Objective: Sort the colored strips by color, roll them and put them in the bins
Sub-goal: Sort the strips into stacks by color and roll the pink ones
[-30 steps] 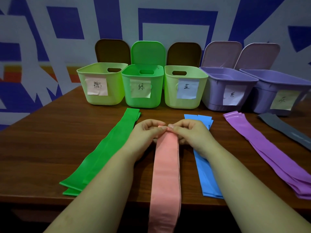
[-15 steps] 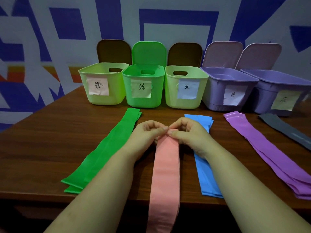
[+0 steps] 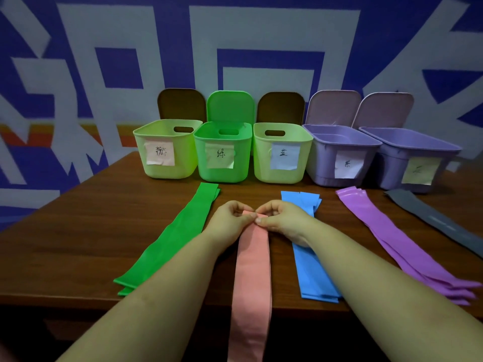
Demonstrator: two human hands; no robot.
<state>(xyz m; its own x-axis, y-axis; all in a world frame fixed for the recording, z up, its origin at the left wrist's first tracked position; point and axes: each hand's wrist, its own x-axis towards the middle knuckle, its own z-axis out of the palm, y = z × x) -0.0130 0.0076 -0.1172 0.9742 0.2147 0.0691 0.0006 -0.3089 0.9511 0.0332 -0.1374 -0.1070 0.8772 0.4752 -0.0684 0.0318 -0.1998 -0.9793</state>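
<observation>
A pink strip [image 3: 252, 273] lies lengthwise down the middle of the table and hangs over the front edge. My left hand [image 3: 230, 222] and my right hand [image 3: 283, 220] both pinch its far end, which is curled over into a small fold. Green strips [image 3: 172, 239] lie to the left, blue strips [image 3: 309, 246] just right of the pink one, partly under my right wrist. Purple strips [image 3: 397, 241] and a grey strip [image 3: 439, 223] lie further right.
Five open bins stand in a row at the back: a pale green bin [image 3: 167, 148], a bright green bin [image 3: 223, 152], another pale green bin [image 3: 281, 152] and two purple bins [image 3: 339, 155] [image 3: 413, 158], each with a paper label. The wooden table [image 3: 78, 244] ends near me.
The fingertips of both hands have drawn closer together on the pink strip's far end, and its tip now curls over a little more. The other strips have not moved.
</observation>
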